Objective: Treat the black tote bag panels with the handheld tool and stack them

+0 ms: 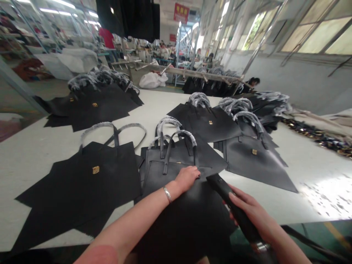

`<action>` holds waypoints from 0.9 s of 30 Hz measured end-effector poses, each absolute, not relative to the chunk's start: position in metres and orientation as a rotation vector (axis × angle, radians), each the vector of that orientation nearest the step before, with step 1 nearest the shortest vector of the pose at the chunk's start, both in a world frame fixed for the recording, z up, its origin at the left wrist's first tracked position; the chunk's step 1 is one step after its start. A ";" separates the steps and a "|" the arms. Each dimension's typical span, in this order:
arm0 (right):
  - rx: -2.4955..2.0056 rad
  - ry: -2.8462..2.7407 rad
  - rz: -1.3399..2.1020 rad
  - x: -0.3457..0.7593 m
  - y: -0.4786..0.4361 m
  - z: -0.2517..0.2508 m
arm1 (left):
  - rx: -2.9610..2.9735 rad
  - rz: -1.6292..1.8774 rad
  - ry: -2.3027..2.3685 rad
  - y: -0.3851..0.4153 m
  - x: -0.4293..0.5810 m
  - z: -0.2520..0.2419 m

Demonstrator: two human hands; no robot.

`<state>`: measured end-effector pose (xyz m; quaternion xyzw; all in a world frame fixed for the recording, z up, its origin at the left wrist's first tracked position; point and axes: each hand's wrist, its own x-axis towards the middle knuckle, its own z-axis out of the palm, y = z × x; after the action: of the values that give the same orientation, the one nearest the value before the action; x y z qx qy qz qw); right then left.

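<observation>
Right hand (255, 212) wrapping firmly around black handheld tool (239, 220), gripping its barrel. Left hand (187, 178) lying open, palm down on black leather tote (165, 183) with wrapped handles; silver bangle (167, 194) circling wrist. More totes (253, 157) with gold clasps lying flat beside it across white tabletop (35, 176). Beyond, white sack (151, 80) sitting on floor (172, 88); co-workers (165, 46) sitting far off.
</observation>
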<state>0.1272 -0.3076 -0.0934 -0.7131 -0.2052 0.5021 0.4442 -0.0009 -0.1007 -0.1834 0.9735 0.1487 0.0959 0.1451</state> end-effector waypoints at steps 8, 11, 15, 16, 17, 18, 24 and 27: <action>-1.750 -0.279 1.118 0.136 -0.344 -0.096 | 2.770 0.151 0.209 -0.091 0.017 -0.181; -1.747 -0.198 1.092 0.133 -0.357 -0.099 | 2.691 0.160 0.289 -0.095 0.021 -0.183; -1.782 -0.155 1.049 0.129 -0.366 -0.102 | 2.515 0.223 0.500 -0.092 0.024 -0.188; -1.788 -0.160 1.039 0.128 -0.366 -0.102 | 2.455 0.247 0.566 -0.090 0.025 -0.189; -1.791 -0.166 1.033 0.127 -0.365 -0.102 | 2.388 0.269 0.629 -0.088 0.025 -0.190; -1.791 -0.176 1.035 0.127 -0.363 -0.102 | 2.317 0.287 0.686 -0.086 0.026 -0.190; -1.747 -0.394 1.165 0.124 -0.333 -0.107 | 1.984 0.399 0.825 -0.080 0.019 -0.196; -1.751 -0.470 1.248 0.119 -0.307 -0.107 | 1.931 0.479 0.837 -0.080 0.014 -0.200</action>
<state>0.1194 -0.3072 -0.1073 -0.7092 -0.1904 0.5055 0.4531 0.0136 -0.0803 -0.1995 0.7887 0.3418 0.1957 0.4720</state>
